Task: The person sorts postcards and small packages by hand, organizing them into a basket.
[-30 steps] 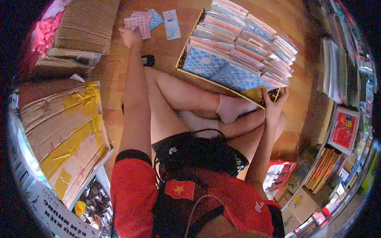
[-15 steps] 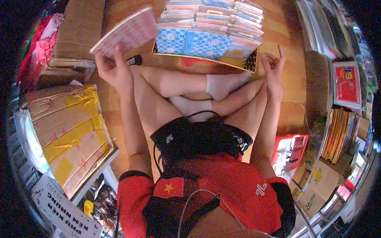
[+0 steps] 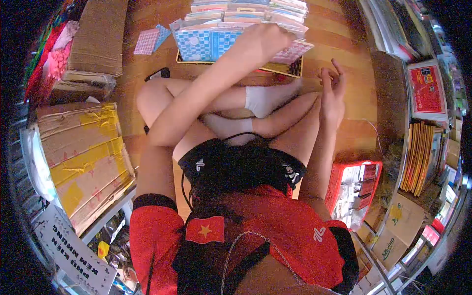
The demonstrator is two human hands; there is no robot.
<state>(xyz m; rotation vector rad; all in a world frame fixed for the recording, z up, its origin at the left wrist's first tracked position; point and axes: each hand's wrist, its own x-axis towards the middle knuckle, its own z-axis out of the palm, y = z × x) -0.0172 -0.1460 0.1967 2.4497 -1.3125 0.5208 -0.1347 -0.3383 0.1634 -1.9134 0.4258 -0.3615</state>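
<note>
My left hand (image 3: 268, 44) reaches across my body over the front right of a shallow yellow-edged box (image 3: 280, 70). Its fingers are closed on a flat pink checkered booklet (image 3: 299, 50), partly hidden by the hand, at the front of the box's rows. Blue checkered booklets (image 3: 194, 45) stand upright at the front left of the same box, with several rows of pale flat packets (image 3: 241, 15) behind them. My right hand (image 3: 333, 91) is raised above my right knee, just right of the box. Its fingers are apart, one pointing up, and nothing is in it.
Pink (image 3: 146, 42) and blue (image 3: 161, 36) checkered pieces lie on the wooden floor left of the box. Taped cardboard boxes (image 3: 86, 162) stand on my left. A red basket (image 3: 334, 177) and shelves of goods (image 3: 418, 157) line my right side.
My left hand has swung from the left to the box's front right, carrying the pink checkered booklet. The right hand's fingers have loosened slightly. The camera view has shifted a little.
</note>
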